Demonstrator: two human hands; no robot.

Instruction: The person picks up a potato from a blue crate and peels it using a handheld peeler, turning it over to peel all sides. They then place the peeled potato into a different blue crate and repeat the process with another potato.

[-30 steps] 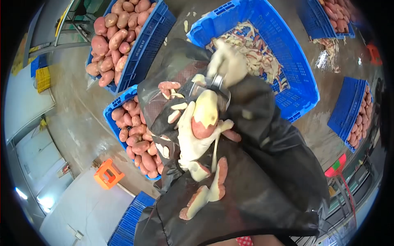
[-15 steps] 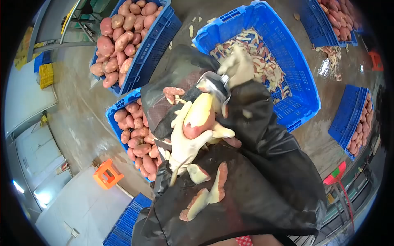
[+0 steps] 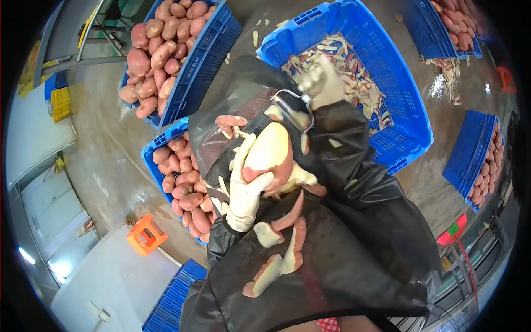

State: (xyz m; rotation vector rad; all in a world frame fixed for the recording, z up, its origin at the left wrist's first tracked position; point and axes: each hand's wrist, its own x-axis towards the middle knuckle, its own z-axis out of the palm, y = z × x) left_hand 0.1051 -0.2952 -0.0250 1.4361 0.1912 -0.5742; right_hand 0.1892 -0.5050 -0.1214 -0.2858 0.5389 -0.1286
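Note:
My left hand (image 3: 246, 193), in a white glove, grips a partly peeled potato (image 3: 269, 155) over my lap. Its upper part is bare and yellow, while pink skin covers the lower end. My gloved right hand (image 3: 325, 83) is closed around a peeler (image 3: 296, 110) with a wide metal frame, just beyond the potato and apart from it. The peeler's handle is hidden in my fingers. Several peel strips (image 3: 293, 254) lie on my dark apron (image 3: 354, 265). Beyond my right hand stands a blue crate (image 3: 406, 105) with potato peelings (image 3: 354, 83) in it.
A blue crate (image 3: 202, 66) heaped with unpeeled potatoes (image 3: 163, 55) stands at upper left, another potato crate (image 3: 149, 160) below it. More potato crates stand at upper right (image 3: 426, 33) and right (image 3: 467, 149). An orange stool (image 3: 146, 234) is at lower left, near a blue crate (image 3: 171, 299).
The peeler has come away from the potato's top, up and slightly right. A fresh peel strip now lies on the apron below the potato, which stays in my left hand.

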